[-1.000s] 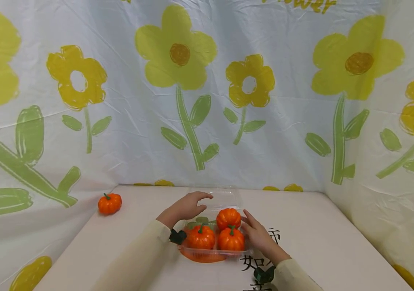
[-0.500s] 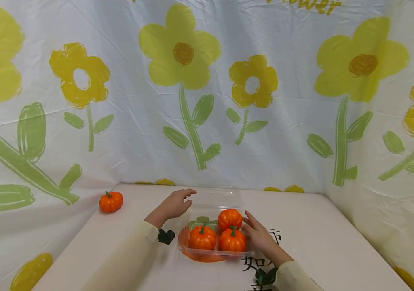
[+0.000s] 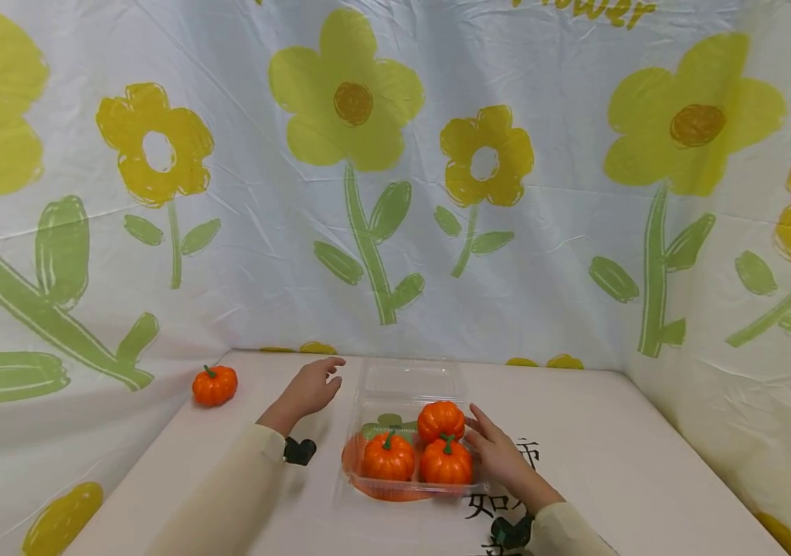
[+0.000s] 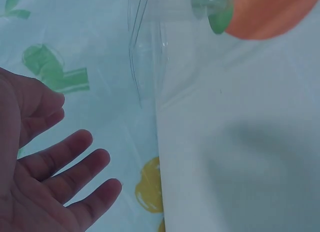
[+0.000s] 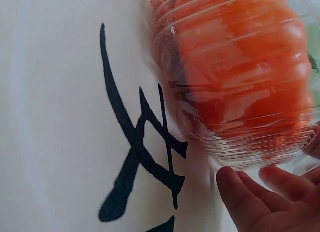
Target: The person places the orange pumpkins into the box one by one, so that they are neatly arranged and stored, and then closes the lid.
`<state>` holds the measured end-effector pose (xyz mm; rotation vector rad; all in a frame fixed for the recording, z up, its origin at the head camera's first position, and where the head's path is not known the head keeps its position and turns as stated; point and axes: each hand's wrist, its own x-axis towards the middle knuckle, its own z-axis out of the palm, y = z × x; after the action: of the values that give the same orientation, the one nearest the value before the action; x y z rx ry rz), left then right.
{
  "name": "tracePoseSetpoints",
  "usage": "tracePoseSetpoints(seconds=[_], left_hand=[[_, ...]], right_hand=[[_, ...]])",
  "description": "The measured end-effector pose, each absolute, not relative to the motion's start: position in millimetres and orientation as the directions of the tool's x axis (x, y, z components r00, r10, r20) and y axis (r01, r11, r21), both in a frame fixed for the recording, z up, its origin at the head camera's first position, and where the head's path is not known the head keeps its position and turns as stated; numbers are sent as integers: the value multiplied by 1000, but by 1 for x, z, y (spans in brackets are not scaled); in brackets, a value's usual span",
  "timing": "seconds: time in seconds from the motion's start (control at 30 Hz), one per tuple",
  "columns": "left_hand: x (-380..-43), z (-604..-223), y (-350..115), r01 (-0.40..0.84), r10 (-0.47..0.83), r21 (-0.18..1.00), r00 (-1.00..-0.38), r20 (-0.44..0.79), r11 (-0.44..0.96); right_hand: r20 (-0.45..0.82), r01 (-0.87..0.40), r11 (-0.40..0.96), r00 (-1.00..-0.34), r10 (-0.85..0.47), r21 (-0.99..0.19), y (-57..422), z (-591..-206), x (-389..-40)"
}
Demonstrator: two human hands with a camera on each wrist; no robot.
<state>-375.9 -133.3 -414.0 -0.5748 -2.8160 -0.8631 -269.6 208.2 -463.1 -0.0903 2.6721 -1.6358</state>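
A clear plastic clamshell box (image 3: 409, 487) lies on the table with its lid (image 3: 409, 380) folded back. Inside are three small orange pumpkins: one at the front left (image 3: 388, 457), another at the front right (image 3: 447, 463), and a third behind it (image 3: 441, 421). My right hand (image 3: 503, 457) rests at the box's right side; in the right wrist view its relaxed fingertips (image 5: 232, 184) are at the ribbed wall. To the left of the box, my left hand (image 3: 308, 390) hovers with nothing in it, its fingers (image 4: 82, 174) loosely spread.
Another orange pumpkin (image 3: 215, 386) sits at the table's far left edge. The pale tabletop (image 3: 590, 455) bears printed black characters and an orange print under the box. A flower-patterned cloth (image 3: 548, 293) encloses the back and sides.
My left hand has moved left, from over the box to beside it, toward the lone pumpkin. The right hand and the pumpkins in the box have stayed in place.
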Motion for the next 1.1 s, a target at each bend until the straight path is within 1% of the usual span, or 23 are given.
tracePoseSetpoints(seconds=[0.27,0.5,0.63,1.1], left_hand=[[-380,-416,-157,331,248,522,-942,225,786],[-383,-418,-174,275,193,502,-958,211,820],[-383,-418,-183,236,157,521,-969,193,820],[-385,-420,-222,124,28,533,-982,184,837]], right_hand=[[28,-49,457,-998,-53,-888,207,-461,-266],[32,-53,471,-998,-52,-881,206,-461,-265],[29,-50,470,-998,-52,-881,205,-461,-264],[24,-44,465,-999,-49,-884,206,-461,-264]])
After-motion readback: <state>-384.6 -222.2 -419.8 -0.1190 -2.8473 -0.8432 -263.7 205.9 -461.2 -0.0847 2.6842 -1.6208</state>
